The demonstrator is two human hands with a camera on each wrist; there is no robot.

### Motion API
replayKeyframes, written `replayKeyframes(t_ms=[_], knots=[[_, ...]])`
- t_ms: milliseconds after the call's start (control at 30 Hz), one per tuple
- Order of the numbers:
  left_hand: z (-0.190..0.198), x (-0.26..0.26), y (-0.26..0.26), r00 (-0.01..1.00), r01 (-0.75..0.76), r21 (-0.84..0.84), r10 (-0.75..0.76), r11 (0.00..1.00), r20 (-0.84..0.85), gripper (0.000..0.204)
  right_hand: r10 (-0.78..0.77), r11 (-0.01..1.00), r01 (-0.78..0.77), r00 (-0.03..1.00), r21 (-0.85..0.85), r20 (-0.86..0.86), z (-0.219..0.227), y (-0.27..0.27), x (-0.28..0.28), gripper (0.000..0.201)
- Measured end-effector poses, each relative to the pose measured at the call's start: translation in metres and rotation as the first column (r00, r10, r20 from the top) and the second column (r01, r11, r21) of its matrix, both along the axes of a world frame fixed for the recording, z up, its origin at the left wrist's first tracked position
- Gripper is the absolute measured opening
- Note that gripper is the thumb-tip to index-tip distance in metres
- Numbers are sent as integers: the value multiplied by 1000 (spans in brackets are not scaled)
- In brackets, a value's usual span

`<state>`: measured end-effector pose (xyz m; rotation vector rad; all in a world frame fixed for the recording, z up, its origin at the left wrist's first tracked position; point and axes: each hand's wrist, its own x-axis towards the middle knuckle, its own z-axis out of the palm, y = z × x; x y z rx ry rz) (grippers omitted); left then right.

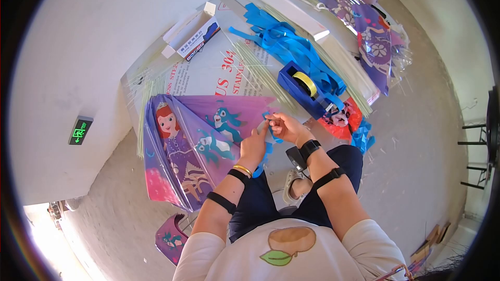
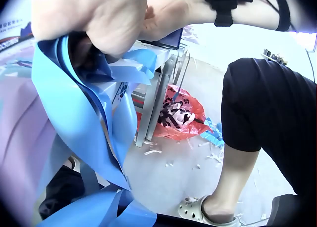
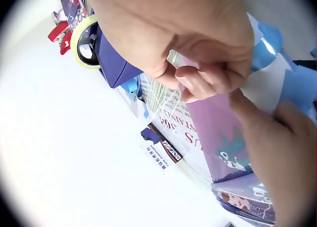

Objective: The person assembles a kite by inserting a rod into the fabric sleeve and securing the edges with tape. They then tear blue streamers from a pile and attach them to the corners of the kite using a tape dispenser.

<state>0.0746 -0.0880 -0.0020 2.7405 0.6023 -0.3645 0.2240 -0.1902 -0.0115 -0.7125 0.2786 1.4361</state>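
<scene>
A purple kite (image 1: 229, 130) printed with a red-haired figure and blue rabbits lies partly folded over the table's near edge. Light blue ribbon (image 2: 81, 115) hangs in folds below my left hand (image 1: 253, 149), whose fingers grip it beside the kite's right corner. Its index finger reaches to the fingertips of my right hand (image 1: 289, 127). In the right wrist view, my right hand (image 3: 198, 44) has its fingers curled and pinches at the purple corner; its fingers hide most of the spot.
A blue tape dispenser (image 1: 304, 87) stands right of my hands, before a heap of blue ribbon (image 1: 291, 41). Thin rods (image 1: 260, 70) and an opened box (image 1: 192, 34) lie on the table (image 1: 208, 75). Wrapped kites (image 1: 372, 39) lie far right; a red bag (image 2: 195, 108) sits on the floor.
</scene>
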Motion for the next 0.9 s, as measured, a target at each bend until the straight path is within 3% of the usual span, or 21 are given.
replayKeyframes(t_ms=[200, 333, 433, 500, 533, 600, 733, 900], knots=[[2, 1, -1, 1000, 13, 12, -13, 1000, -6, 78, -75, 994, 86, 985, 68, -155, 2, 2, -2, 30], [4, 1, 0, 999, 30, 19, -30, 999, -25, 77, -104, 993, 109, 985, 32, -141, 6, 5, -4, 28], [12, 1, 2, 998, -5, -30, 7, 1000, 65, 77, -97, 993, 106, 983, 45, -154, 6, 7, -3, 27], [16, 5, 2, 980, -149, -110, 161, 983, 114, 77, -89, 996, 86, 988, -30, -123, 2, 6, -3, 27], [16, 8, 5, 982, -142, -106, 154, 984, 110, 77, -96, 995, 94, 987, -26, -128, -2, 7, -4, 27], [14, 16, 10, 994, 8, -27, -5, 1000, 106, 78, -94, 995, 91, 988, -31, -119, -7, 8, -4, 28], [12, 22, 13, 994, 20, -14, -18, 1000, 107, 79, -82, 996, 79, 992, -33, -95, -13, 8, -4, 28], [17, 21, 14, 998, -64, -102, 63, 993, -10, 82, -106, 994, 108, 990, 16, -95, -9, 5, -10, 26]])
